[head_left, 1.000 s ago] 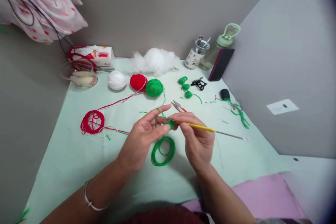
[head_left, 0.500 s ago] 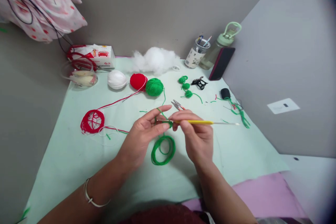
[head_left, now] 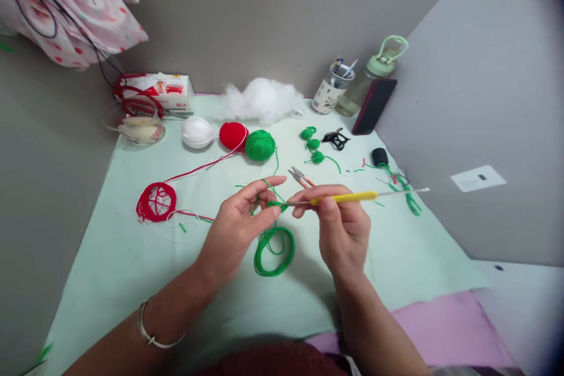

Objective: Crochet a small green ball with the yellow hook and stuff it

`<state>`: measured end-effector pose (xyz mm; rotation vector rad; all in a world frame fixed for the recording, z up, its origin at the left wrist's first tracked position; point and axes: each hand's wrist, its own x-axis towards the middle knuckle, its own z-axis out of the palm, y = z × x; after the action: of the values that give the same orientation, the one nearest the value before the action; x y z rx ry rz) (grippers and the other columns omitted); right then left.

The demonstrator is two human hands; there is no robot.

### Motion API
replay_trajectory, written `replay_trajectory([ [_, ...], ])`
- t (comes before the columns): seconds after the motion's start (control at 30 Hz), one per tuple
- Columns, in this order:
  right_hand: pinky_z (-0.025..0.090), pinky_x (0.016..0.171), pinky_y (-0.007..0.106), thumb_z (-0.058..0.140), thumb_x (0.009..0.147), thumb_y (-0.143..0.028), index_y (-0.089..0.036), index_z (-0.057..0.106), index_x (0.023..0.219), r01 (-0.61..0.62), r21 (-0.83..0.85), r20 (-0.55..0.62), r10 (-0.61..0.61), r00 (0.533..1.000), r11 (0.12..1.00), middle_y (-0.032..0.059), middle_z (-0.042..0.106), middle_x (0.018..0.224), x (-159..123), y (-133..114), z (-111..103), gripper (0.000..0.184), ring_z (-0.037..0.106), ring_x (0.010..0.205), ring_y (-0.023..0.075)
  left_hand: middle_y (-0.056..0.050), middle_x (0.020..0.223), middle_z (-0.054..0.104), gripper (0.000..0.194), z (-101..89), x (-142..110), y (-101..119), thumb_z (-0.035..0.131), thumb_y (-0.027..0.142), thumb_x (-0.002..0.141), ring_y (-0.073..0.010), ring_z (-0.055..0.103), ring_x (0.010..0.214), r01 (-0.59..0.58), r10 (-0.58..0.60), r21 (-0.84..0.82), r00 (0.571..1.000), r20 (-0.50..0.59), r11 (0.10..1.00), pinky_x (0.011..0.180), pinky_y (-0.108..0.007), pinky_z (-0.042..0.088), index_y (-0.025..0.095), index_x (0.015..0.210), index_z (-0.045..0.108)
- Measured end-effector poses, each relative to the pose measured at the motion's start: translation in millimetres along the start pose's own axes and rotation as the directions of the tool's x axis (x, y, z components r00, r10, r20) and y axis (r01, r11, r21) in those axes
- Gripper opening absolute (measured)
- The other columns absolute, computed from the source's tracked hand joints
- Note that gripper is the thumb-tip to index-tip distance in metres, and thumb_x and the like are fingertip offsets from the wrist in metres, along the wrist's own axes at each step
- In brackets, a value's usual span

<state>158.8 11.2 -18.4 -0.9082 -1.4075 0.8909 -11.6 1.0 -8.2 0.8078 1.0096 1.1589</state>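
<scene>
My left hand [head_left: 240, 220] pinches a small piece of green crochet work [head_left: 277, 205], with green yarn looped over its raised index finger. My right hand [head_left: 346, 229] is closed around the yellow handle of a crochet hook [head_left: 348, 197]. The hook's metal tip reaches left to the edge of the green work, while its other metal end points to the right. Below the hands lies a loose coil of green yarn [head_left: 274, 251]. A strand runs toward the green yarn ball [head_left: 259, 145] behind them. Thread snips [head_left: 302, 177] rest just beyond my right hand.
Red [head_left: 233, 136] and white yarn balls [head_left: 197, 132] sit beside the green one, before white stuffing [head_left: 264, 100]. A red yarn coil [head_left: 156, 201] lies left. Small green crocheted pieces [head_left: 313, 144], a black clip [head_left: 336, 138], a phone [head_left: 374, 107] and a bottle [head_left: 365, 82] stand at right.
My right hand has moved right with the crochet hook, drawing its tip back toward the edge of the green work. My left hand stays nearly in place.
</scene>
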Motion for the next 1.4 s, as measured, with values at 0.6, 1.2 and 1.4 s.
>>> replay_trajectory([
  [0.6, 0.057, 0.062, 0.035, 0.06, 0.106, -0.028, -0.027, 0.08, 0.103, 0.115, 0.045, -0.069, -0.112, 0.991, 0.992, 0.0033, 0.076, 0.088, 1.3, 4.5, 3.1, 0.02, 0.067, 0.068, 0.0167, -0.001, 0.091, 0.072, 0.043, 1.3, 5.0, 3.0, 0.083, 0.021, 0.084, -0.0163, 0.064, 0.09, 0.163, -0.141, -0.3, 0.985, 0.095, 0.94, 0.092, -0.031, 0.049, 0.024, 0.126, 0.079],
  [1.2, 0.056, 0.062, 0.03, 0.066, 0.103, -0.033, -0.027, 0.081, 0.101, -0.056, 0.157, -0.018, 0.059, 0.998, 0.986, 0.0019, 0.076, 0.088, 3.2, 8.0, 2.6, 0.017, 0.065, 0.066, 0.0133, 0.002, 0.083, 0.068, 0.032, 2.5, 5.7, -4.5, 0.085, 0.02, 0.083, -0.0098, 0.058, 0.075, 0.125, -0.1, -0.308, 0.99, 0.098, 0.943, 0.087, -0.025, 0.05, 0.023, 0.115, 0.084],
  [1.4, 0.056, 0.066, 0.028, 0.068, 0.103, -0.034, -0.027, 0.082, 0.1, -0.119, 0.21, -0.019, 0.126, 0.992, 0.97, 0.0015, 0.078, 0.09, 2.2, 7.5, 2.3, 0.016, 0.065, 0.069, 0.0124, -0.003, 0.103, 0.075, 0.031, 4.5, 2.6, -4.9, 0.081, 0.025, 0.088, -0.0181, 0.063, 0.101, 0.065, -0.052, -0.154, 0.995, 0.086, 0.986, 0.092, -0.03, 0.048, 0.028, 0.119, 0.083],
])
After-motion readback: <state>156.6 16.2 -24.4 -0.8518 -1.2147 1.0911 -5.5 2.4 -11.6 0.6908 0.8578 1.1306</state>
